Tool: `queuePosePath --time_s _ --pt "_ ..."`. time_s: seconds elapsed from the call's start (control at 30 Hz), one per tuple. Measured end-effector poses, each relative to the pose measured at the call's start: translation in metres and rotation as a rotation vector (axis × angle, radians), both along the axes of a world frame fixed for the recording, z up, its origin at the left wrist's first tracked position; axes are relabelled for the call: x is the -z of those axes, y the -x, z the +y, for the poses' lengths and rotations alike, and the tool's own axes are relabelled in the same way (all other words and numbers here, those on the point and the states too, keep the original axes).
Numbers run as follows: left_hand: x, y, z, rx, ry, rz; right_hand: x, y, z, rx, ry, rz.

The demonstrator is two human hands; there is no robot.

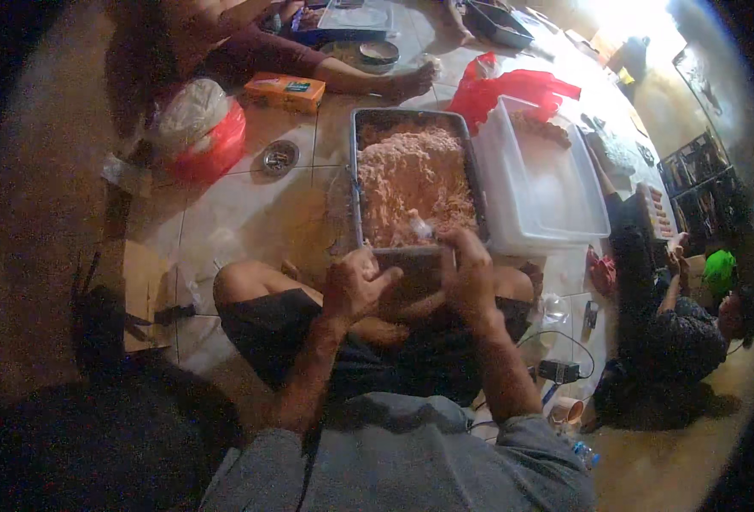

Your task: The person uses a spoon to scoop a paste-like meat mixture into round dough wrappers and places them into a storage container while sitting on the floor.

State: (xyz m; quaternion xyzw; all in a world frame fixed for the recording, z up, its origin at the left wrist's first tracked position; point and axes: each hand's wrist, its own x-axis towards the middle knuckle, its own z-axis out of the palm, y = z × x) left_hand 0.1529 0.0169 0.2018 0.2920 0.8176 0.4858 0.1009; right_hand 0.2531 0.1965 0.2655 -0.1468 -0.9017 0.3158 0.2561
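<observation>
A dark rectangular tub (355, 185) stands on the floor in front of my crossed legs. It is filled with a pinkish, crumbly mass (415, 166), hollowed in the middle. My left hand (359, 288) is at the near left corner of the tub, its fingers curled around a small pale lump (365, 261). At the near right corner is my right hand (469, 272), fingers bent towards the tub and partly blurred; whether it grips anything is unclear. A small whitish, shiny thing (421, 226) lies on the mass just left of my right fingers.
Against the tub's right side stands a translucent plastic bin (543, 224) with some pinkish mass. Beyond it lies a red plastic bag (524, 89). An orange box (285, 91), a round metal dish (281, 157) and a bagged bundle (204, 134) sit left. Other people sit ahead and right.
</observation>
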Motion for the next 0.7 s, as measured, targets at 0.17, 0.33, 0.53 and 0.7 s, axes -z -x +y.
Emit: queuePosePath --time_s 0.17,0.33,0.53,0.7 --pt "-0.004 0.002 -0.003 0.309 -0.154 -0.391 0.079 0.022 0.113 0.082 -0.331 -0.631" --pt "0.005 0.006 -0.014 0.202 -0.18 -0.452 -0.018 0.005 0.042 -0.06 -0.295 -0.508" --pt "-0.021 0.009 -0.003 0.185 -0.055 -0.197 -0.055 -0.03 -0.034 -0.318 0.058 -0.337" --pt "-0.002 0.006 0.005 0.164 -0.109 -0.071 -0.039 -0.026 -0.038 -0.225 0.07 -0.206"
